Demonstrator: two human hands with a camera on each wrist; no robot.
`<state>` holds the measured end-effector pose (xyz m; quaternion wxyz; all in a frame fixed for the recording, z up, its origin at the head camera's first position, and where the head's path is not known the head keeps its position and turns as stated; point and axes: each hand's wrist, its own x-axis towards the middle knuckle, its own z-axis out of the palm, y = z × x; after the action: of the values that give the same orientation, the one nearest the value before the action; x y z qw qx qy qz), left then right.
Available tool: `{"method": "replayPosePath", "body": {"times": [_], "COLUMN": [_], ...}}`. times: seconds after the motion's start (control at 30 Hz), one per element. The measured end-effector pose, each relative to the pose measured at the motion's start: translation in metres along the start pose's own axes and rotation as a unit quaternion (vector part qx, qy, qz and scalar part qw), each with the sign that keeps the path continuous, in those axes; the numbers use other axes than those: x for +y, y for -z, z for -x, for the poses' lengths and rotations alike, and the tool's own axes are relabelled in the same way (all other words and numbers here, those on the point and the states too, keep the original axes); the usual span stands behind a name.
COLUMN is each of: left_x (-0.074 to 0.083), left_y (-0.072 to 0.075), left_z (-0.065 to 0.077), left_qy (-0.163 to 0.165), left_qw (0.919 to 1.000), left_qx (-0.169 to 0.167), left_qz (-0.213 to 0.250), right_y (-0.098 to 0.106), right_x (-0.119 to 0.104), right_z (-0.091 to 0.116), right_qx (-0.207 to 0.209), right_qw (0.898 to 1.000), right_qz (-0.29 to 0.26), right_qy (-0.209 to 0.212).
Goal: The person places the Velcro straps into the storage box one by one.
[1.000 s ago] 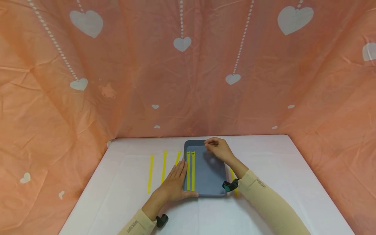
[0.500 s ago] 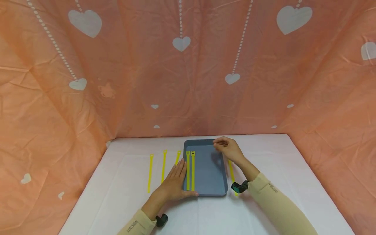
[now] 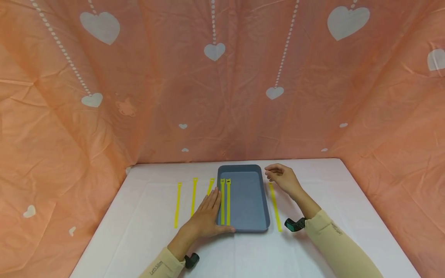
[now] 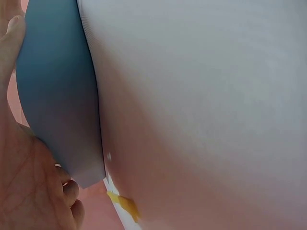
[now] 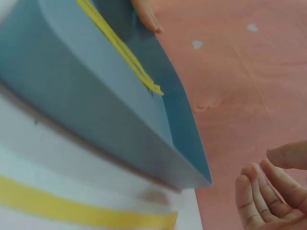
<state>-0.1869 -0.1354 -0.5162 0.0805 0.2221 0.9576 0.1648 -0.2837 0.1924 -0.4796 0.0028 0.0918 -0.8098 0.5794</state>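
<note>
A blue-grey rectangular tray (image 3: 248, 204) lies on the white table, with two yellow cable ties (image 3: 228, 202) side by side along its left part. My left hand (image 3: 205, 222) rests against the tray's near left corner, fingers straight along the left side and thumb at the near edge. Right of the tray, my right hand (image 3: 286, 180) hovers over the far end of a single yellow cable tie (image 3: 275, 208). Its fingers are loosely bent, and in the right wrist view thumb and fingers (image 5: 249, 201) are apart with nothing between them.
Left of the tray lie more yellow cable ties (image 3: 177, 204), one partly covered by the left hand. A pink curtain (image 3: 229, 116) with white hearts hangs behind and beside the white table (image 3: 320, 185).
My right hand has moved right, from above the tray to beyond its right side, uncovering the tray's far right corner and the cable tie there. The left hand has stayed put.
</note>
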Motion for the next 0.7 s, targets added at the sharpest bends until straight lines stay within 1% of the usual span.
{"method": "replayPosePath", "body": {"times": [0.1,0.2,0.33,0.47,0.7], "left_x": [-0.001,-0.003,-0.001,0.001,0.000], "left_y": [-0.002,-0.004,-0.002,-0.001,0.000], "left_z": [0.000,-0.001,-0.001,0.001,0.000], "left_qy": [-0.002,0.003,0.007,0.003,0.006], "left_qw": [1.0000,1.0000,0.9999,1.0000,1.0000], "left_qx": [0.003,0.002,0.001,0.002,-0.003], "left_qz": [0.006,0.009,0.009,0.009,0.002], "right_y": [0.005,0.009,0.013,0.016,0.016], "right_x": [0.005,0.010,0.018,0.026,0.034], "right_z": [0.001,0.002,0.002,0.002,0.004], "right_qx": [0.010,0.014,0.020,0.025,0.025], "right_qw": [1.000,1.000,1.000,0.999,0.998], "right_qz": [0.003,0.009,0.019,0.032,0.022], "right_qy": [-0.003,-0.007,-0.014,-0.022,-0.049]}}
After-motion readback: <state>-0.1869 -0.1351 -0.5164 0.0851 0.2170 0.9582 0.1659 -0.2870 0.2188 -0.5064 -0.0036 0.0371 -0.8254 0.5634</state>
